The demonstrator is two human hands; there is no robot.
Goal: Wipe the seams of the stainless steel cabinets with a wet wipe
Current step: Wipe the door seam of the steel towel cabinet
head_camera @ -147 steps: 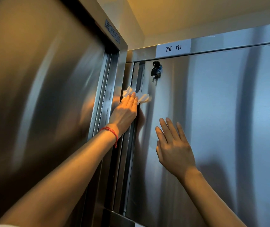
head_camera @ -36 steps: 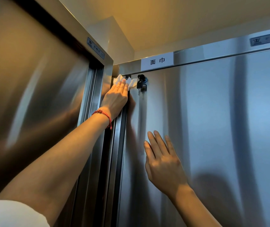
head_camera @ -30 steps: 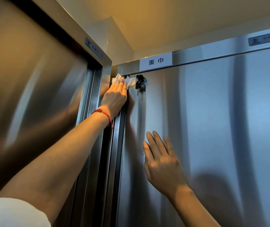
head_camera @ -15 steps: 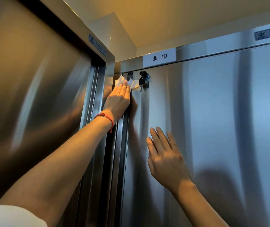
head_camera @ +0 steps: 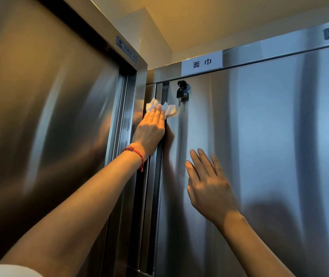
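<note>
I am seeing the left hand point(head_camera: 149, 130) reaching up, flat fingers pressing the wet wipe point(head_camera: 162, 108) onto the vertical seam point(head_camera: 160, 156) between the two steel cabinets, while the right hand point(head_camera: 207, 186) is resting released, fingers spread, on the right cabinet door point(head_camera: 269, 136); keys point(head_camera: 181, 91) are hanging just beside the wipe

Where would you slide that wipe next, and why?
Probably straight down the seam. The left hand presses the wet wipe against it just below the top, near the keys, and the long stretch below looks unwiped. The right hand lies flat on the door.
</note>
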